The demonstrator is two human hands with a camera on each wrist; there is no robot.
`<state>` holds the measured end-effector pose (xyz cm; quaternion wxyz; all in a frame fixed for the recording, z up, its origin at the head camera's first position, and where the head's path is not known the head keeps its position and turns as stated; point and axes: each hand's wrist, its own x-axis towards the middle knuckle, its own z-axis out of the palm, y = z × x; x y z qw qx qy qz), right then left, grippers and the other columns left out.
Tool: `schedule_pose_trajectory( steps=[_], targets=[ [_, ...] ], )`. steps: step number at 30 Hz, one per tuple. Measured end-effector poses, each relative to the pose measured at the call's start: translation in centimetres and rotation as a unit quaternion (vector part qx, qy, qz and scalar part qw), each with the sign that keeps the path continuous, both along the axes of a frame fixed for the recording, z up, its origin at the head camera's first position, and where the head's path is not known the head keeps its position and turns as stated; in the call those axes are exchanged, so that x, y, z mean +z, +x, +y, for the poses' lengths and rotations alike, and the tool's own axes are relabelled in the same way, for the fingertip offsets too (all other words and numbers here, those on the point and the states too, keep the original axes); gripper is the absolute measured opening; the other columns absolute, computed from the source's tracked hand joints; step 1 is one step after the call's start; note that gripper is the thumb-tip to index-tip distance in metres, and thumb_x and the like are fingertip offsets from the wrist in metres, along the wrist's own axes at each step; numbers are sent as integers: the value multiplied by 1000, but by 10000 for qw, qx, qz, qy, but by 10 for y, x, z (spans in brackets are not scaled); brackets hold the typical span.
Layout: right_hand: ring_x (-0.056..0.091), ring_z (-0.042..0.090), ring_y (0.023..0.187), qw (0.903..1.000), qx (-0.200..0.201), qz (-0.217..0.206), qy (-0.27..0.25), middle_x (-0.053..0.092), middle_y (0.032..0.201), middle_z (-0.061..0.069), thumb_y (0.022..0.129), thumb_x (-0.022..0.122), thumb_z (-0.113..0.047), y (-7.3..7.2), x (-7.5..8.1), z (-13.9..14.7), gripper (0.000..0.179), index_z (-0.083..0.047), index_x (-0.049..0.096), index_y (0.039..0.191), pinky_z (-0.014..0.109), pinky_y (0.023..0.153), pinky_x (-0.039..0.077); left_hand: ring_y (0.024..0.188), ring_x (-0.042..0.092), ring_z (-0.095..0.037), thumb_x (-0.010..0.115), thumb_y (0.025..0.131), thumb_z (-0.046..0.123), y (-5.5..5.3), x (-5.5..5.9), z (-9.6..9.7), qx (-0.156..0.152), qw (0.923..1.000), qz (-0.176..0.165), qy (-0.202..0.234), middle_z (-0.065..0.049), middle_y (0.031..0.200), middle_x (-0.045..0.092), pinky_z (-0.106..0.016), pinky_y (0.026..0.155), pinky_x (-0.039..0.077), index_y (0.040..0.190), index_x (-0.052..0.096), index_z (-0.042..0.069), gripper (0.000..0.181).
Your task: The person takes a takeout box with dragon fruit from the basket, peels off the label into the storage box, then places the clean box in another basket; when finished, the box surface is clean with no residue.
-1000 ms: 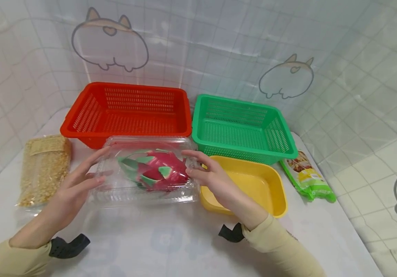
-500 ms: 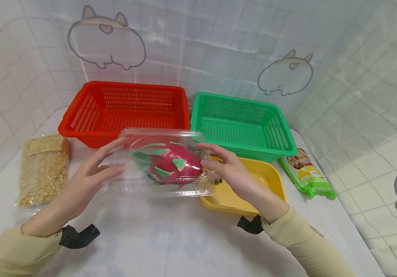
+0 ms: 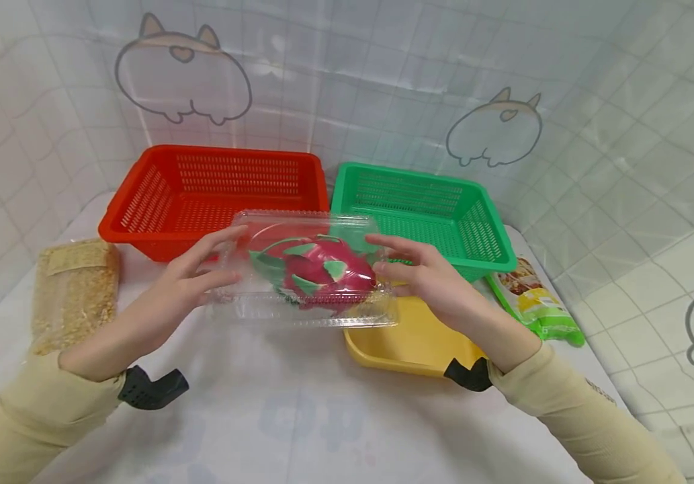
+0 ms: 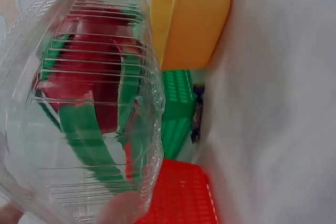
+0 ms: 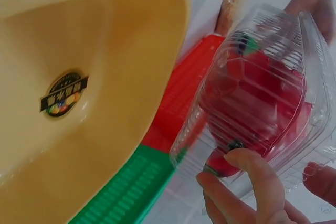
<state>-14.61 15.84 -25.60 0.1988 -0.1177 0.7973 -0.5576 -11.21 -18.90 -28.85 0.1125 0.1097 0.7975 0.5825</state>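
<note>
A clear plastic clamshell box (image 3: 307, 275) with a pink and green dragon fruit (image 3: 322, 272) inside is held in the air between both hands. My left hand (image 3: 198, 272) grips its left end and my right hand (image 3: 419, 272) grips its right end. The box hangs above the table in front of the red basket (image 3: 141, 208) and the green basket (image 3: 480, 228), partly over the yellow tub (image 3: 413, 343). The left wrist view shows the box (image 4: 89, 103) close up with the fruit (image 4: 84, 93) inside. In the right wrist view my fingers (image 5: 252, 187) curl on the box (image 5: 257, 98).
A bag of yellowish grains (image 3: 74, 292) lies at the left of the white table (image 3: 298, 417). A green snack packet (image 3: 534, 302) lies at the right, beside the green basket. Tiled sheeting with cat drawings (image 3: 183, 67) forms the back and side walls.
Both hands have lifted the clamshell box off the table and carried it up and to the right, so it now hangs over the yellow tub's near-left corner.
</note>
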Motion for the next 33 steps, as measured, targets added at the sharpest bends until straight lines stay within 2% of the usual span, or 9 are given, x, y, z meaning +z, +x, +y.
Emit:
schedule_pose_trajectory(
  steps=[7,12,14,16,22,28,33],
  targets=[
    [51,29,127,9999,-143,-60,-10,46,144,8,100,59,-22,-3,11,11,51,-25,47,149,41,98,53,146,15,-32,61,98,35,-9,26,8,-158,9994,-320,8,-2,163,17,-63,107,37,156,28,33,66],
    [48,29,131,9997,-204,-107,94,46,145,9,101,58,-21,-8,20,20,51,-24,46,150,44,103,51,145,21,-32,62,98,33,-19,38,16,-298,9983,-500,17,-5,160,21,-59,110,38,156,28,31,67],
    [47,29,132,9996,-212,-101,133,46,146,11,101,57,-21,-10,23,24,51,-22,45,151,44,103,51,144,22,-33,63,98,32,-23,41,20,-313,9979,-576,-5,-6,160,21,-59,111,37,157,27,30,69],
    [48,29,132,9996,-231,-85,141,46,146,12,102,57,-20,-12,25,27,51,-20,45,151,38,99,54,144,23,-33,62,98,30,-27,44,25,-322,9976,-619,-32,-6,160,22,-59,111,38,157,26,29,70],
    [49,29,131,9992,-361,-76,159,46,150,4,102,56,-22,-17,28,38,49,-20,46,150,29,87,57,141,30,-34,61,98,27,-37,50,37,-447,9967,-656,-154,-9,157,27,-58,109,41,158,25,26,70],
    [48,27,132,9987,-494,-87,80,44,153,4,102,57,-25,-24,30,49,50,-20,46,150,28,88,56,140,30,-32,63,97,26,-49,56,49,-503,9964,-579,-356,-12,154,30,-58,110,40,156,29,26,68],
    [50,25,129,9979,-639,-67,-23,44,153,5,102,58,-26,-32,31,58,50,-19,47,149,28,89,56,135,36,-31,64,97,26,-60,60,58,-552,9958,-587,-428,-12,149,34,-55,110,42,153,33,27,64]
  ],
)
